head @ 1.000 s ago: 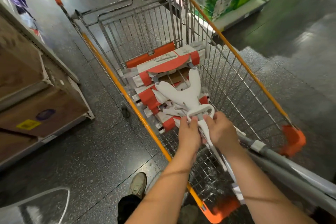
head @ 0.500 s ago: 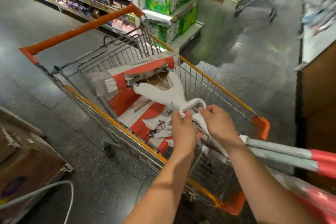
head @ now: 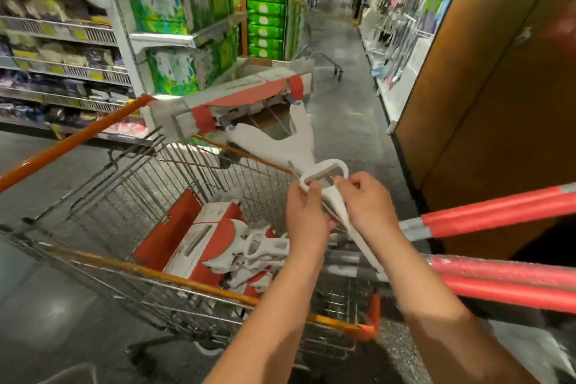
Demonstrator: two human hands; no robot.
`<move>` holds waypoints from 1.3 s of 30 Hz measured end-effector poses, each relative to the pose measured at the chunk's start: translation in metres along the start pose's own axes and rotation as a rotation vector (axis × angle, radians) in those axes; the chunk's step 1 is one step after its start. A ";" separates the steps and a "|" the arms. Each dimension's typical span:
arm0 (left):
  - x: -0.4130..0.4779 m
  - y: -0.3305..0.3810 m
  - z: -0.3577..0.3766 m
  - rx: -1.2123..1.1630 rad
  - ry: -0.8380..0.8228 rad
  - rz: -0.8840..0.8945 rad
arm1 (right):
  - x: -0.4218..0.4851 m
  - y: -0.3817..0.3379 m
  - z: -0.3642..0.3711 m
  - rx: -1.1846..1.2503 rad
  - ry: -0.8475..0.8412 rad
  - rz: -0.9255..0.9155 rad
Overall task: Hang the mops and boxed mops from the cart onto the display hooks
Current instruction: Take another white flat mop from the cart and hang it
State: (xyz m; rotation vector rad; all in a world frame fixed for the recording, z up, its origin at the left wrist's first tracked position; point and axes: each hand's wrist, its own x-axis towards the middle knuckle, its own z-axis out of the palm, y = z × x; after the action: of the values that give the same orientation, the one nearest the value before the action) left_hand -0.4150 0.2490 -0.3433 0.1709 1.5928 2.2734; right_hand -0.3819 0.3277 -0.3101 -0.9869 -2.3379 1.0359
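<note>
1. Two hands hold one mop (head: 296, 146). The left hand (head: 307, 221) and the right hand (head: 367, 206) are both curled tight round its white loop (head: 324, 174) and the stem under it.
2. That mop's head (head: 246, 97), wrapped in red and white card, is up in the air over the far edge of the cart (head: 187, 282).
3. Down in the cart lie more boxed mops (head: 199, 240). I count at least two, all in a tangle.
4. Red poles (head: 498, 212) stick out past the cart's near right corner. I count at least three.
5. One more cart (head: 324, 62) stands far down the aisle.
</note>
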 end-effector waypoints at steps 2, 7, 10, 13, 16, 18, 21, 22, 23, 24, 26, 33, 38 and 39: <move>-0.011 0.007 0.021 0.029 -0.066 0.015 | -0.011 0.005 -0.024 0.068 0.108 0.016; -0.056 0.019 0.084 0.062 -0.248 0.055 | -0.046 0.018 -0.102 0.189 0.369 -0.011; -0.094 0.022 0.129 0.084 -0.376 0.092 | -0.075 0.031 -0.157 0.216 0.516 0.026; -0.141 0.024 0.172 0.037 -0.499 0.102 | -0.108 0.044 -0.210 0.193 0.672 0.059; -0.196 0.034 0.206 -0.011 -0.640 0.113 | -0.145 0.056 -0.259 0.209 0.808 0.066; -0.227 0.035 0.226 0.008 -0.720 0.139 | -0.169 0.064 -0.290 0.209 0.887 0.076; -0.261 0.034 0.254 0.039 -0.822 0.162 | -0.191 0.075 -0.328 0.215 0.991 0.099; -0.270 0.035 0.263 0.047 -0.842 0.167 | -0.196 0.077 -0.338 0.216 1.019 0.104; -0.278 0.037 0.271 0.047 -0.861 0.169 | -0.200 0.079 -0.348 0.220 1.043 0.106; -0.285 0.042 0.277 0.054 -0.883 0.164 | -0.203 0.079 -0.356 0.220 1.065 0.105; -0.295 0.051 0.290 0.041 -0.923 0.153 | -0.207 0.079 -0.373 0.201 1.101 0.095; -0.293 0.068 0.351 0.012 -1.057 0.181 | -0.183 0.081 -0.421 0.165 1.235 0.079; -0.277 0.078 0.412 -0.075 -1.129 0.168 | -0.148 0.077 -0.462 0.152 1.349 0.032; -0.274 0.080 0.424 -0.099 -1.139 0.175 | -0.141 0.076 -0.469 0.152 1.370 0.018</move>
State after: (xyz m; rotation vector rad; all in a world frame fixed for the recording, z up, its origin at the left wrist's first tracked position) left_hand -0.0513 0.5018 -0.0886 1.3261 0.8462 1.7340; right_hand 0.0248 0.4846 -0.0743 -1.1108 -1.0912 0.2736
